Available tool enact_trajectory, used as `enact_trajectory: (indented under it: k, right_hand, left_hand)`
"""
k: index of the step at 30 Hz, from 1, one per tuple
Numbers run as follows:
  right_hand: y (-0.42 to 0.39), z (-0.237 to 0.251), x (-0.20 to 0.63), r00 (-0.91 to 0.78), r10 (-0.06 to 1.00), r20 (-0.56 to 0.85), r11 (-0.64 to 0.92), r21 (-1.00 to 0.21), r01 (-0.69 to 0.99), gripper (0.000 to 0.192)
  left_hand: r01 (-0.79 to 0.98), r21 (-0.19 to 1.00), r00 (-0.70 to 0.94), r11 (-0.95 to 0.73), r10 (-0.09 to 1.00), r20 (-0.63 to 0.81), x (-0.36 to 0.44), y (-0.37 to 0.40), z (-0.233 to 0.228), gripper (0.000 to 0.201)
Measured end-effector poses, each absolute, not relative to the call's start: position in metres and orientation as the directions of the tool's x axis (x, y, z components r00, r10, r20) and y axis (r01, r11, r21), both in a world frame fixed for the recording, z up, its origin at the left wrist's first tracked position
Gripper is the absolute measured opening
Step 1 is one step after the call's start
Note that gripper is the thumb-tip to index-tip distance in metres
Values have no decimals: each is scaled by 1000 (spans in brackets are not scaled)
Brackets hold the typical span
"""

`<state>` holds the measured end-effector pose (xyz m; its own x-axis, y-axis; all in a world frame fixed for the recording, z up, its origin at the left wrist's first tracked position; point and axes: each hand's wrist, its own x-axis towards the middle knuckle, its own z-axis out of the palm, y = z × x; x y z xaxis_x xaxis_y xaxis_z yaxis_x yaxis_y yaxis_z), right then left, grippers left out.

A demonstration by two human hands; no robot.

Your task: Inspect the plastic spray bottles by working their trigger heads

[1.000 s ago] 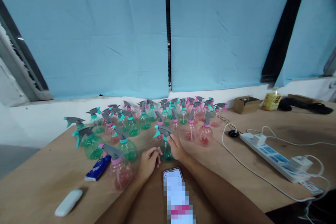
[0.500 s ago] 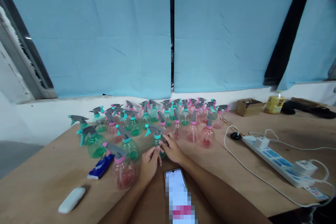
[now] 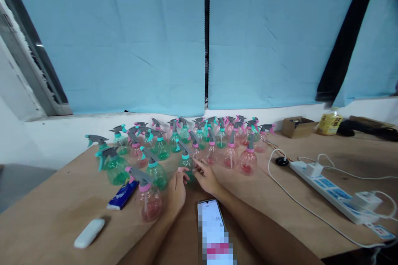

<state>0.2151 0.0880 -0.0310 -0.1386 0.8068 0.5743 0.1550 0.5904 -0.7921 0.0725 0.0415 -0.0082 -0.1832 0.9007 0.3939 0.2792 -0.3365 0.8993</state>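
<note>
Behind the table, pale blue blinds (image 3: 124,37) with a smooth, faintly creased surface are hung side by side, with a dark gap between them. A broad wooden table (image 3: 52,211) of matt, light brown board is spread below. On its far half a crowd of small round-bellied spray bottles (image 3: 217,140) is gathered, made of clear tinted plastic, some green and some pink, each capped with a grey trigger head.

To the right, a long white power strip (image 3: 332,192) with blue markings is laid at a slant, with white plugs and thin cables attached; its writing is too small to be read. A small brown cardboard box (image 3: 297,126) and a yellow-labelled bottle (image 3: 329,123) are set at the far right edge. A phone (image 3: 214,232) is laid flat between the forearms, its screen blurred. A blue wrapped packet (image 3: 122,194) and a white oblong bar (image 3: 89,232) are seen on the left.

One green spray bottle (image 3: 185,161) stands at the near edge of the crowd. It is touched at its belly by the left hand (image 3: 177,188), whose fingers are curled loosely against it, and by the right hand (image 3: 207,176), whose fingertips are laid on its side; whether it is truly gripped cannot be told.
</note>
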Motion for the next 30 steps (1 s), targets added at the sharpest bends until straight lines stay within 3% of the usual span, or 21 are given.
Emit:
enact_trajectory:
  k: [10,30]
  right_hand:
    - [85,-28,217,-208,790,577,611,-766,199,36]
    - [86,-28,214,-229,799,556,596,-781,185,27]
  left_hand:
    - [409,824,-189,-393,847,498,67,54,-21,46]
    - [265,911,-155,-317,918,365,69,61,-33,47]
